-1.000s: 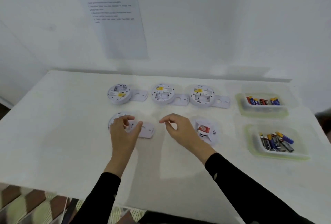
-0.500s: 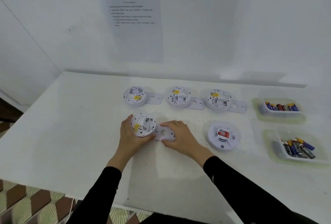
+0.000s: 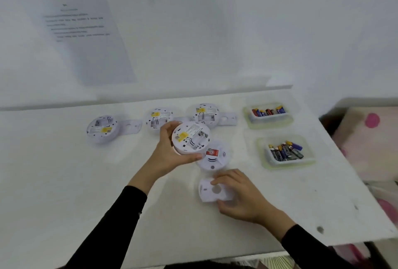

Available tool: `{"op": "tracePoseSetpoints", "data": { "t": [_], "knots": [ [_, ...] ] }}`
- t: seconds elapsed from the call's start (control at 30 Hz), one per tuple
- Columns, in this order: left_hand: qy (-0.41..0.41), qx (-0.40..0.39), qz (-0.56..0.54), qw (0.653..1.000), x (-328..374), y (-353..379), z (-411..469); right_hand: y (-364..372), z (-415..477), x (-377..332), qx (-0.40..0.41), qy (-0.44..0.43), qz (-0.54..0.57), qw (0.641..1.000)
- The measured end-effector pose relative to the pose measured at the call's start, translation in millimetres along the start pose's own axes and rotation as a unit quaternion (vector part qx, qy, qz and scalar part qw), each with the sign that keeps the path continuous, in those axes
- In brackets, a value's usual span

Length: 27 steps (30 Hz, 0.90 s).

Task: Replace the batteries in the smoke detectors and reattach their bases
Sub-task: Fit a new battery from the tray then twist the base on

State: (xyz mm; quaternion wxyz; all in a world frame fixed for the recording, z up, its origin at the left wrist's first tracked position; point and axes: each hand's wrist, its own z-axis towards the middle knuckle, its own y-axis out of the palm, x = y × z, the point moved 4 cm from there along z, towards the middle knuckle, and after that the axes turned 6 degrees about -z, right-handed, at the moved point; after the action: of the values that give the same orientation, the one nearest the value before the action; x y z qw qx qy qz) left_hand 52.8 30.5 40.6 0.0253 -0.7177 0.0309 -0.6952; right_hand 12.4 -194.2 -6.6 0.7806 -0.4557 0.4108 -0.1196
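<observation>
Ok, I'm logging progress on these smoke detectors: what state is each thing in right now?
held detector: held up in the left hand, back up, base off, battery bay looks empty.
loose base: gripped by the right hand.
front detector: face up on the table, underside hidden.
back left detector, back middle detector, back right detector: backs up, bases off.
far tub, near tub: uncovered, batteries inside.
</observation>
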Motion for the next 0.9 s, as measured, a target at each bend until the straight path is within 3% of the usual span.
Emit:
{"op": "tracePoseSetpoints", "data": {
  "t": [0.23,0.37,0.47,0.6,0.7,0.83,0.9],
  "knots": [
    [-0.047,-0.118,-0.153,0.98,8,79,20,-40,-46,55,0.016,0.07,-0.025,0.997],
    [-0.109,-0.162,-0.385,0.902,18,125,28,-53,-48,59,0.026,0.051,0.002,0.998],
    [-0.115,-0.154,-0.464,0.865,22,146,36,-79,-31,58,0.064,0.045,0.044,0.996],
    [-0.093,-0.131,-0.517,0.841,24,156,50,-125,4,65,0.114,0.109,0.122,0.98],
    [-0.076,-0.123,-0.523,0.84,26,154,62,-148,32,84,0.05,0.208,0.187,0.959],
    [-0.06,-0.129,-0.522,0.841,28,150,76,-172,78,130,0.106,0.24,0.133,0.956],
    [-0.057,-0.128,-0.525,0.839,29,148,81,-172,103,161,0.081,0.268,0.041,0.959]
  ]
}}
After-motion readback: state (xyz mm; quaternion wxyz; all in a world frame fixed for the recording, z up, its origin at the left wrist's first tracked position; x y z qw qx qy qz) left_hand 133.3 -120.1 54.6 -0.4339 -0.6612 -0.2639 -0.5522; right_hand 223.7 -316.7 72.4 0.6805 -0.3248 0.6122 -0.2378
